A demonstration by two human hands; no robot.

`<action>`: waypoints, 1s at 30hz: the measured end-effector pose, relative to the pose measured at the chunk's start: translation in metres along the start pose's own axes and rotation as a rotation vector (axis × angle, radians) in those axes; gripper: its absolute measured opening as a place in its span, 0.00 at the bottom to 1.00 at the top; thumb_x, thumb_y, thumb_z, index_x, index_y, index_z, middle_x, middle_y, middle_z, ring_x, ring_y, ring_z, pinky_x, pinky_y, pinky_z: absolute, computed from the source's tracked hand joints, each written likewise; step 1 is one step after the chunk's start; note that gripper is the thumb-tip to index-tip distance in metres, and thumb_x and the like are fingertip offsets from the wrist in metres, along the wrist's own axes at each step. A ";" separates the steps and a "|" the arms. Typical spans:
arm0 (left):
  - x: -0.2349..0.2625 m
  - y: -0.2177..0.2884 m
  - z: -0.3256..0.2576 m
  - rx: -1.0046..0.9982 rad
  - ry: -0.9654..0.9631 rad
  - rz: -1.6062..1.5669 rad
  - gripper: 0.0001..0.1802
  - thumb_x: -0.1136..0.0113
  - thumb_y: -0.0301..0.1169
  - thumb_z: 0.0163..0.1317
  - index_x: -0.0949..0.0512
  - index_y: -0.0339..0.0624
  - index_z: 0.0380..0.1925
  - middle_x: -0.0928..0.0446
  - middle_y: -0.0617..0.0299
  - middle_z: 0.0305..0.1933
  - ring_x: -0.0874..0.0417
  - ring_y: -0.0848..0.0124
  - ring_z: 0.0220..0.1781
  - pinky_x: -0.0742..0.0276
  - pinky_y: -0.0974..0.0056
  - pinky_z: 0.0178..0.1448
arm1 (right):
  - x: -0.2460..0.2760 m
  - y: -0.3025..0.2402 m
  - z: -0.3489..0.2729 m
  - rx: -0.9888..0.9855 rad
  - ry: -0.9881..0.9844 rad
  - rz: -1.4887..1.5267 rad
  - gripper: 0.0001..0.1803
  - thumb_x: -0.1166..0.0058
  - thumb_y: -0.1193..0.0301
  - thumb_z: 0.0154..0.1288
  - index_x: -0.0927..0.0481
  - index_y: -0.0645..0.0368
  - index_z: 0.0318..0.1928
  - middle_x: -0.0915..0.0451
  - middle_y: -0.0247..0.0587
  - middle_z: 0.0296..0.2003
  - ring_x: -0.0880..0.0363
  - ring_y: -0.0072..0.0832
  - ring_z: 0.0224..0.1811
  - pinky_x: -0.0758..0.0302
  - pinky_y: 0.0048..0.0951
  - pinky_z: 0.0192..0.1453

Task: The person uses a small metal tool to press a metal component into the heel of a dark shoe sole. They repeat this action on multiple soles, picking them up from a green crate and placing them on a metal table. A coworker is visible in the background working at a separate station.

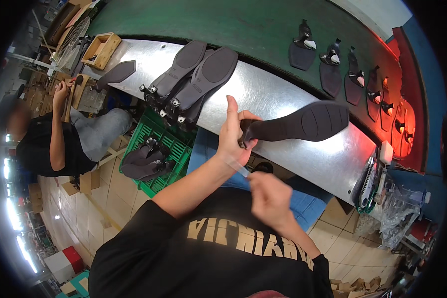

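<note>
By its heel end, my left hand (230, 139) holds a dark shoe sole (308, 125), thumb pointing up. The sole's tread faces up, and its toe reaches right over the metal bench edge. A fist closes my right hand (270, 198), slightly blurred, around a thin, flat, pale strip (239, 168), perhaps a blade. That strip points toward my left wrist and lies very near it; whether it touches I cannot tell. Left of my hands, a pile of dark heeled soles (203, 82) rests on the metal bench (253, 82).
Heeled soles (303, 47) stand in a row on the green belt (223, 22), running toward a red-lit opening (407, 114). Below the bench, a green crate (156, 185) contains more soles. A box cutter (367, 184) hangs at the right end. Another person (49, 134) sits at left.
</note>
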State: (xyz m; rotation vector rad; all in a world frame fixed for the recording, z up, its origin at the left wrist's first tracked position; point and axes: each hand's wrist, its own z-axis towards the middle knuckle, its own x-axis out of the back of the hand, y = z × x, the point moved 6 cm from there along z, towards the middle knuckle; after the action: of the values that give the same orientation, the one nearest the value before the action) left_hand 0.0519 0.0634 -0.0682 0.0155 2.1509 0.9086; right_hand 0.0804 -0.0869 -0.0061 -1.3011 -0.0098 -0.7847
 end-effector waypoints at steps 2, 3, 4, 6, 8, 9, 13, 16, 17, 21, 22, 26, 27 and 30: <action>-0.007 -0.002 -0.010 0.173 0.075 -0.136 0.34 0.54 0.66 0.64 0.26 0.45 0.23 0.24 0.56 0.21 0.24 0.70 0.22 0.28 0.68 0.29 | 0.022 0.019 0.007 -0.209 0.122 0.056 0.05 0.45 0.82 0.59 0.21 0.63 0.37 0.21 0.46 0.26 0.20 0.36 0.25 0.25 0.30 0.31; -0.014 -0.004 -0.013 0.250 0.096 -0.166 0.33 0.53 0.65 0.64 0.26 0.45 0.23 0.23 0.56 0.23 0.24 0.69 0.23 0.27 0.67 0.30 | 0.029 0.020 0.012 -0.231 0.156 0.038 0.03 0.44 0.80 0.60 0.21 0.62 0.35 0.22 0.45 0.25 0.22 0.35 0.23 0.26 0.31 0.29; -0.021 -0.008 -0.015 0.339 0.107 -0.189 0.32 0.52 0.64 0.64 0.26 0.45 0.23 0.23 0.56 0.24 0.23 0.68 0.24 0.26 0.66 0.31 | 0.031 0.018 0.017 -0.175 0.159 -0.022 0.02 0.44 0.80 0.61 0.21 0.62 0.35 0.22 0.45 0.24 0.22 0.36 0.23 0.27 0.31 0.28; -0.010 -0.028 -0.006 0.348 -0.083 -0.466 0.25 0.48 0.56 0.65 0.25 0.46 0.27 0.22 0.58 0.29 0.22 0.61 0.34 0.22 0.59 0.36 | 0.036 0.012 0.027 -0.053 0.157 -0.146 0.01 0.44 0.79 0.61 0.22 0.61 0.34 0.23 0.44 0.23 0.23 0.36 0.21 0.29 0.31 0.27; -0.017 -0.027 -0.009 0.337 -0.174 -0.564 0.26 0.52 0.56 0.68 0.26 0.45 0.27 0.23 0.57 0.29 0.22 0.62 0.34 0.23 0.60 0.35 | 0.033 0.013 0.026 -0.080 0.131 -0.141 0.01 0.45 0.79 0.62 0.23 0.61 0.33 0.24 0.44 0.23 0.24 0.37 0.21 0.30 0.33 0.26; -0.019 -0.027 -0.009 0.321 -0.180 -0.497 0.27 0.54 0.57 0.68 0.26 0.45 0.27 0.23 0.57 0.29 0.23 0.62 0.33 0.24 0.61 0.34 | 0.033 0.015 0.026 -0.086 0.129 -0.146 0.01 0.45 0.79 0.62 0.24 0.61 0.33 0.24 0.44 0.23 0.24 0.37 0.21 0.30 0.33 0.26; -0.023 -0.022 -0.011 0.246 -0.199 -0.290 0.30 0.59 0.62 0.68 0.25 0.46 0.34 0.22 0.57 0.30 0.21 0.67 0.33 0.29 0.69 0.25 | 0.026 0.024 0.021 -0.140 0.123 -0.122 0.01 0.48 0.79 0.64 0.25 0.61 0.34 0.23 0.44 0.24 0.24 0.37 0.21 0.29 0.33 0.26; -0.023 -0.018 -0.012 0.233 -0.112 -0.165 0.33 0.62 0.63 0.69 0.24 0.43 0.34 0.23 0.56 0.28 0.23 0.67 0.26 0.28 0.70 0.26 | 0.021 0.028 0.018 -0.157 0.092 -0.096 0.01 0.49 0.79 0.65 0.25 0.61 0.35 0.23 0.44 0.25 0.23 0.37 0.22 0.28 0.33 0.27; -0.023 -0.019 -0.011 0.221 -0.103 -0.127 0.32 0.60 0.63 0.69 0.24 0.44 0.37 0.22 0.56 0.28 0.22 0.68 0.24 0.28 0.72 0.24 | 0.019 0.029 0.018 -0.159 0.076 -0.087 0.01 0.49 0.79 0.65 0.25 0.62 0.35 0.22 0.44 0.25 0.23 0.38 0.22 0.28 0.33 0.28; -0.025 -0.016 -0.012 0.151 -0.076 -0.017 0.30 0.57 0.61 0.69 0.24 0.44 0.42 0.21 0.56 0.26 0.22 0.69 0.20 0.28 0.74 0.22 | 0.013 0.024 0.013 -0.183 0.003 -0.031 0.01 0.48 0.80 0.63 0.25 0.62 0.34 0.22 0.44 0.26 0.21 0.39 0.25 0.26 0.33 0.30; -0.024 -0.017 -0.010 0.159 -0.054 -0.016 0.30 0.57 0.61 0.69 0.25 0.43 0.42 0.21 0.55 0.27 0.22 0.69 0.21 0.29 0.74 0.22 | 0.012 0.022 0.012 -0.188 -0.018 -0.013 0.01 0.48 0.80 0.62 0.25 0.62 0.34 0.22 0.44 0.26 0.21 0.40 0.26 0.25 0.33 0.31; -0.016 -0.018 0.000 0.195 -0.075 -0.059 0.32 0.57 0.61 0.69 0.25 0.40 0.42 0.20 0.54 0.29 0.20 0.70 0.24 0.30 0.72 0.21 | 0.008 -0.005 0.004 0.048 -0.118 -0.018 0.04 0.46 0.81 0.57 0.24 0.61 0.34 0.21 0.44 0.27 0.20 0.40 0.27 0.23 0.35 0.32; -0.015 -0.016 0.002 0.206 -0.107 -0.081 0.32 0.58 0.61 0.69 0.25 0.40 0.42 0.20 0.54 0.30 0.19 0.71 0.25 0.29 0.71 0.21 | 0.014 -0.002 0.009 0.047 -0.073 -0.030 0.04 0.45 0.81 0.58 0.23 0.61 0.34 0.21 0.44 0.27 0.20 0.38 0.27 0.24 0.34 0.32; -0.017 -0.011 -0.008 0.228 -0.046 -0.003 0.32 0.59 0.61 0.69 0.26 0.40 0.41 0.21 0.54 0.30 0.20 0.70 0.26 0.29 0.69 0.22 | 0.034 0.013 0.029 -0.074 0.100 0.014 0.11 0.42 0.80 0.58 0.20 0.63 0.43 0.21 0.42 0.27 0.23 0.28 0.23 0.28 0.28 0.26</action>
State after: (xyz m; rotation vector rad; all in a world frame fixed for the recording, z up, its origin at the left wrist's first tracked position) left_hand 0.0617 0.0453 -0.0603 0.1456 2.1997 0.6508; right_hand 0.1249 -0.0790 0.0059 -1.3287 0.1092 -0.8441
